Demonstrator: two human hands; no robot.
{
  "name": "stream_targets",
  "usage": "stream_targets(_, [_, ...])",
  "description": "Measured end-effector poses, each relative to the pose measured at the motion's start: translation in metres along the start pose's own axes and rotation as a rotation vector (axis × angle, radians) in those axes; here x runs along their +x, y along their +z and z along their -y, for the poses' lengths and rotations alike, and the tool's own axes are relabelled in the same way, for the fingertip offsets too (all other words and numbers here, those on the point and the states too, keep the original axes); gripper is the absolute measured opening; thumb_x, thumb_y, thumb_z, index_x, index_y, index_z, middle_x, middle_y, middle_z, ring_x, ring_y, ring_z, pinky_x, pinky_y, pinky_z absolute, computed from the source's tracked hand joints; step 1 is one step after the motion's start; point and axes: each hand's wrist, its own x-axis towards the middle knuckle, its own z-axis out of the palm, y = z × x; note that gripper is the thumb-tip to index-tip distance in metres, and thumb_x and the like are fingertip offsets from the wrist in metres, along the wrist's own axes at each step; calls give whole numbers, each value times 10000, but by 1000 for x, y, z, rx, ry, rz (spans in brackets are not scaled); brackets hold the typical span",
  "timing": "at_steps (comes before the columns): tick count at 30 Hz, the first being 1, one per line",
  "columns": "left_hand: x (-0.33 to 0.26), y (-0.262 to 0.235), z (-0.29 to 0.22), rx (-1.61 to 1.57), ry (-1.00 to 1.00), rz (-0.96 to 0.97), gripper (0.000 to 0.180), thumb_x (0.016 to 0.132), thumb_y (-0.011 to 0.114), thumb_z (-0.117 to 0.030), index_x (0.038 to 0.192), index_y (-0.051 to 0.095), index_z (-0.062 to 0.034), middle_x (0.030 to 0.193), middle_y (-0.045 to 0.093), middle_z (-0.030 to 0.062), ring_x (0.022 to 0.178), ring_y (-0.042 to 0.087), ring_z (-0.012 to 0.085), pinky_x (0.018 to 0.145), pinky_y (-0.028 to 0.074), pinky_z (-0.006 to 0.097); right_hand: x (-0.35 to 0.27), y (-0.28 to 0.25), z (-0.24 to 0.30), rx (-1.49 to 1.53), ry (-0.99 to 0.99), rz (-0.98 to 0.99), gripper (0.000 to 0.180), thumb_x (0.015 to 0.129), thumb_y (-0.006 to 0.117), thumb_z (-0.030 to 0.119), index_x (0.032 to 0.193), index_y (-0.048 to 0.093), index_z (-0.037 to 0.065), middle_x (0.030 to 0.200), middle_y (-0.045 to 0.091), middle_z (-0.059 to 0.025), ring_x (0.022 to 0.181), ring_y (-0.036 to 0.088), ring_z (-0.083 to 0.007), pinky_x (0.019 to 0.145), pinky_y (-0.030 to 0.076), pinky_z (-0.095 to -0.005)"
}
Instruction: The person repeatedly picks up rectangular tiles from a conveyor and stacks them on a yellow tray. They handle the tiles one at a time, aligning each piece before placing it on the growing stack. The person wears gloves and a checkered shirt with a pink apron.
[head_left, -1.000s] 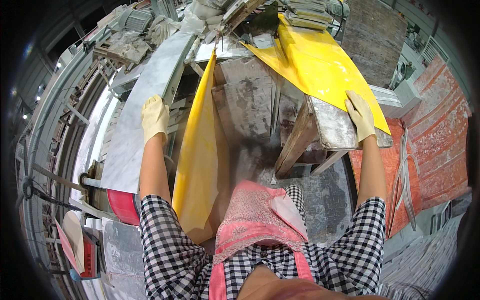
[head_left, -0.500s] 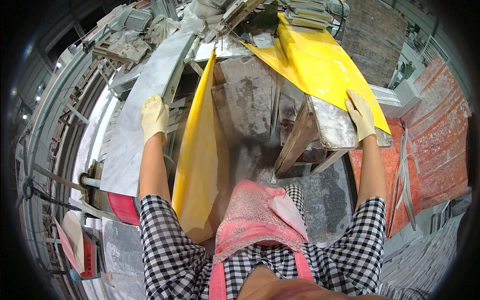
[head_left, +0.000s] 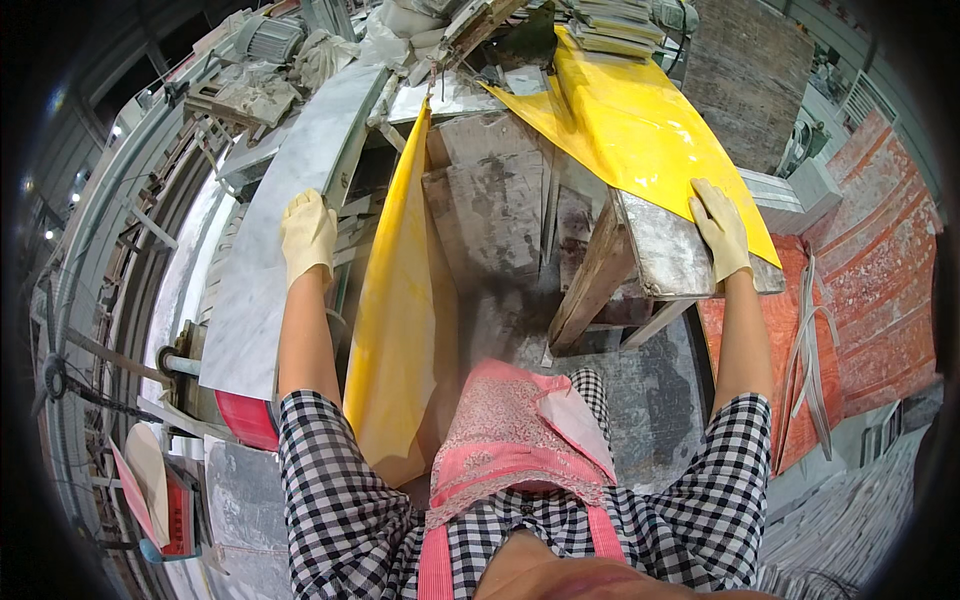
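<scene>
1. Left hand (head_left: 308, 235), in a pale rubber glove, lies open and flat, palm down, on the grey marble slab (head_left: 265, 270). Fingers spread, not curled around anything.
2. Right hand (head_left: 720, 228), gloved the same, is open, palm pressed on the near edge of the yellow sheet (head_left: 625, 125) where it overlaps the grey board (head_left: 665, 255).
3. Landmark: yellow hanging panel (head_left: 400, 300), standing on edge in the middle of the view, running from the apron up to the machine clutter.
4. Marble slab lies just left of the hanging panel, stretching away from the person; left hand rests about halfway along its right side.
5. Yellow sheet lies right of the hanging panel, well apart from it, tilted, its far end among stacked parts.
6. Grey board sits under the sheet's near corner, resting on a slanted wooden beam (head_left: 590, 285).
7. Pink apron (head_left: 510, 440) hangs just below the hanging panel's near end.
8. Red mesh sacking (head_left: 870, 300) lies far right of the panel, beyond the right forearm.
</scene>
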Motion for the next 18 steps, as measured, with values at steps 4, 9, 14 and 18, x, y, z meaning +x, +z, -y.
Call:
stream_targets(4, [0, -1, -1, -16, -16, 5, 301, 886, 687, -255, 1073, 608, -34, 1089, 670, 154, 1094, 632, 315, 965, 493, 416, 0, 0, 2, -9, -16, -10, 397, 1025, 584, 295, 1356, 630, 80, 1421, 605, -161, 1359, 513, -338, 1149, 368, -408])
stream_targets(9, [0, -3, -2, -17, -23, 15, 297, 886, 685, -248, 1075, 610, -31, 1103, 671, 157, 1105, 631, 317, 969, 494, 421, 1, -4, 3, 10, 48, 40, 401, 1023, 587, 296, 1358, 630, 80, 1426, 602, -164, 1367, 507, -339, 1156, 362, -405])
stream_targets(14, [1, -4, -3, -16, -35, 41, 298, 885, 688, -244, 1078, 611, -29, 1112, 671, 160, 1118, 630, 313, 972, 494, 421, 0, 1, 0, -10, 9, 6, 400, 1020, 595, 290, 1355, 632, 75, 1424, 604, -165, 1366, 509, -341, 1157, 362, -404])
stream_targets(18, [-1, -6, -3, -19, -28, 36, 298, 888, 693, -242, 1079, 610, -30, 1111, 671, 159, 1117, 632, 311, 971, 494, 419, -2, 1, -5, -3, -120, -28, 380, 1023, 591, 258, 1352, 630, 72, 1417, 608, -157, 1355, 517, -340, 1153, 368, -402])
